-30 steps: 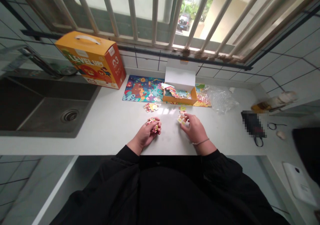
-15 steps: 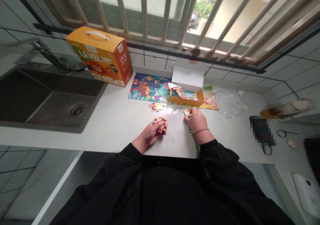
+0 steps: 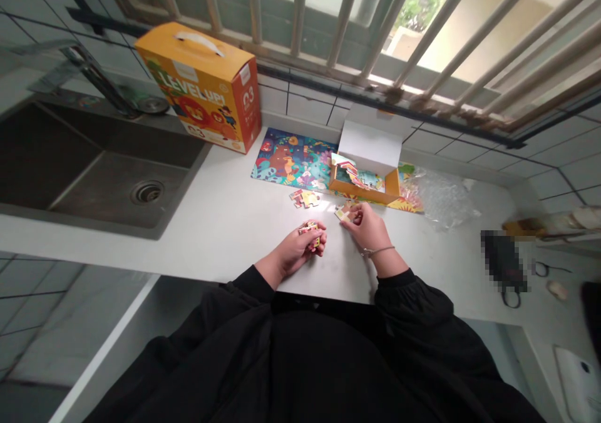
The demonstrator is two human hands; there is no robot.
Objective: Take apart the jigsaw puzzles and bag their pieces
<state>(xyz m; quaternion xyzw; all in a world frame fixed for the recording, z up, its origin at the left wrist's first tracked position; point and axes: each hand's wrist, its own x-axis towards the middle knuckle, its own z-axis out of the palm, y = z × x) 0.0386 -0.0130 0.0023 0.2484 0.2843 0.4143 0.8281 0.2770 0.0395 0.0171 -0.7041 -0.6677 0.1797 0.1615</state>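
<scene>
My left hand (image 3: 300, 246) is closed around a small stack of puzzle pieces (image 3: 312, 234) above the white counter. Between the thumb and fingers of my right hand (image 3: 369, 228) is a single puzzle piece (image 3: 344, 213), low over the counter or touching it; I cannot tell which. Just beyond my left hand, a pair of joined-looking puzzle pieces (image 3: 305, 198) lies flat, left of the piece in my right hand. An open box (image 3: 364, 191) with an orange front and a raised white lid stands behind my hands, with more pieces inside.
Under the open box lies a colourful illustrated sheet (image 3: 293, 160), with a clear plastic bag (image 3: 444, 198) at its right. A large orange carton (image 3: 201, 88) stands beside the sink (image 3: 154, 226). Far right are a blurred black item (image 3: 504, 260) and a bottle (image 3: 539, 223). Window bars rise behind.
My right hand has moved left with its puzzle piece, closer to the pair on the counter. My left hand keeps its stack. The whole view has shifted slightly.
</scene>
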